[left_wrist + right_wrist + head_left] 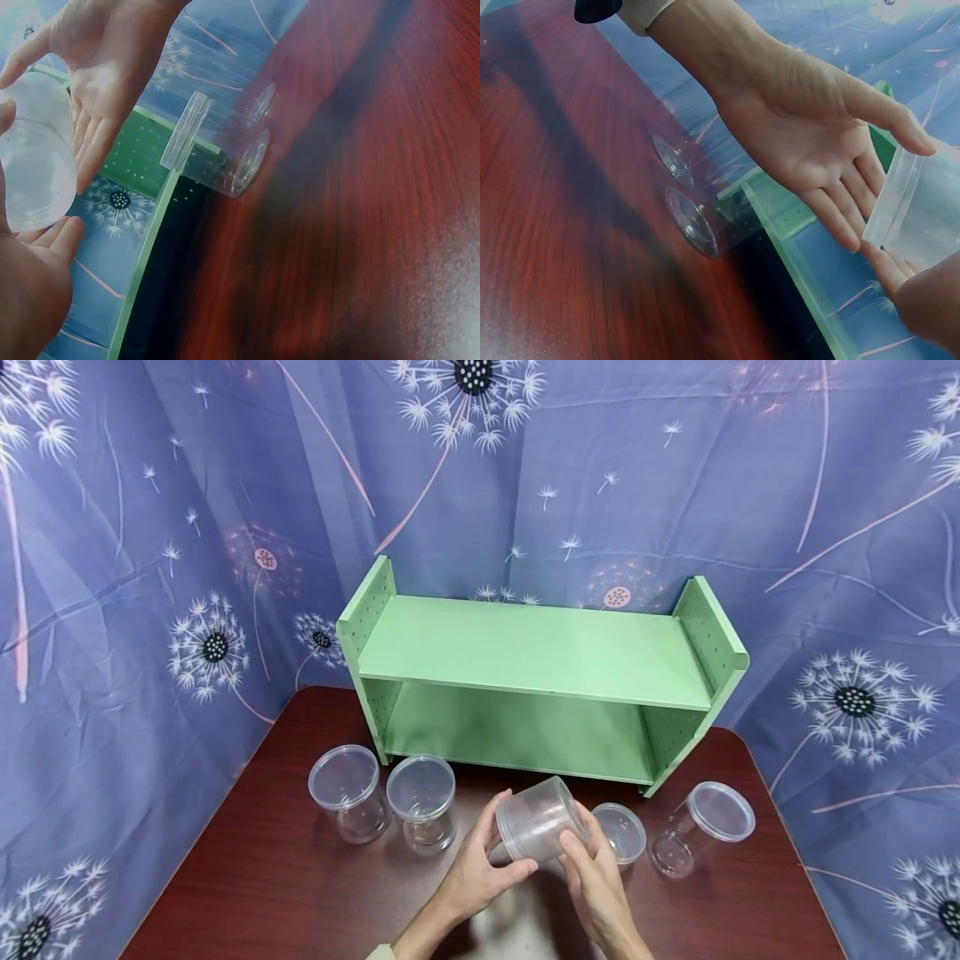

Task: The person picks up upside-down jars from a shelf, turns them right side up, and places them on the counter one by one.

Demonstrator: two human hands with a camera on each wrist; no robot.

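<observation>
A clear plastic jar (542,820) lies tilted on its side between my two hands, above the table, its ribbed lid end to the left. My left hand (480,868) holds the lid end, thumb below and fingers above in the head view. The right hand (592,877) grips the base end between thumb and fingers. In the right wrist view the left hand (802,127) reaches across, its thumb on the jar's rim (898,196). The left wrist view has the right hand (112,67) beside the cloudy-looking jar (37,165).
Two lidded clear jars (345,781) (422,793) stand at left on the dark red table (247,877). A short clear jar (621,831) and a taller one (697,827) stand at right. Behind them is a green two-tier shelf (532,647), backed by a blue dandelion curtain (600,510).
</observation>
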